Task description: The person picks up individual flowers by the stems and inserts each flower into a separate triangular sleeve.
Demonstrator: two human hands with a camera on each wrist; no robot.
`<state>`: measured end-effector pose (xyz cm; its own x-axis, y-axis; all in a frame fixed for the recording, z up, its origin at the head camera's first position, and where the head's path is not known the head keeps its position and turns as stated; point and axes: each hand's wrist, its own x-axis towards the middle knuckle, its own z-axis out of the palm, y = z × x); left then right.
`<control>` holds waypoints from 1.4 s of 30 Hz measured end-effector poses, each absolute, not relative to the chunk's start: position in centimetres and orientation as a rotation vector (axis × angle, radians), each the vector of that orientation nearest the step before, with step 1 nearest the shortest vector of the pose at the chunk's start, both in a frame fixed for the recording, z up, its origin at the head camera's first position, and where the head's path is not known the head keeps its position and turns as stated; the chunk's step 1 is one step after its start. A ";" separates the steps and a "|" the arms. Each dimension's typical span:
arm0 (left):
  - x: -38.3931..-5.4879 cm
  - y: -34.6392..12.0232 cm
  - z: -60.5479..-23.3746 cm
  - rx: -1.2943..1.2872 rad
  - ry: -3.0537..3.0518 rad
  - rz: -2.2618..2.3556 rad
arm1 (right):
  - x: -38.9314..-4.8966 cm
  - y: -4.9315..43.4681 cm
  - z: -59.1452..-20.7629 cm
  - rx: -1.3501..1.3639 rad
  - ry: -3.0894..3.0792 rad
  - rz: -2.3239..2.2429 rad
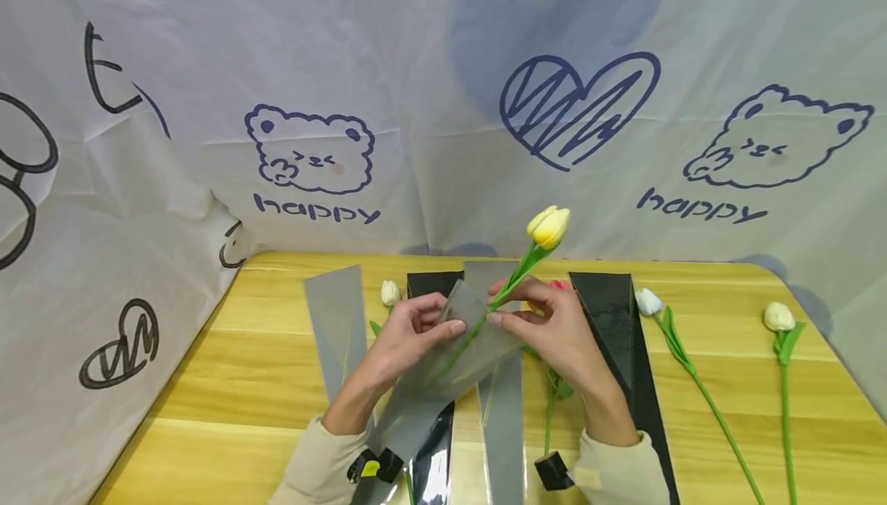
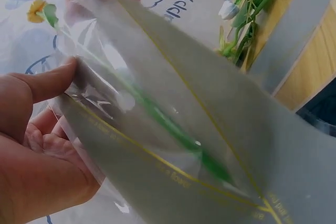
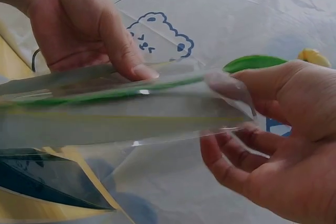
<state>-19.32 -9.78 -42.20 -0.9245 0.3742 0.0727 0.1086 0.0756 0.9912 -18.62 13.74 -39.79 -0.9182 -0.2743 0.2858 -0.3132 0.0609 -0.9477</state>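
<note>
A yellow tulip with a green stem stands tilted, its stem running down inside a clear and grey flower sleeve with gold lines. Its bloom and leaf stick out past the sleeve's upper end. My left hand pinches the left edge of the sleeve's mouth, thumb in front and fingers behind. Opposite it, my right hand pinches the right edge beside the stem. In the right wrist view the right thumb shows through the clear film, with the other fingers beneath.
Grey sleeves and black sleeves lie on the wooden table. A white tulip is at the left; a pale blue-white tulip and a cream tulip lie at the right. A printed cloth hangs behind.
</note>
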 end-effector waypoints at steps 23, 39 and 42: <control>-18.8 -9.3 -41.9 0.486 2.116 1.966 | -18.8 13.2 -40.0 0.588 -2.579 1.911; -18.7 -9.4 -42.1 0.380 2.255 2.014 | -18.6 14.8 -39.7 0.256 -2.101 2.213; -18.7 -9.3 -42.0 0.403 2.288 1.996 | -18.6 14.3 -39.7 0.233 -2.035 2.228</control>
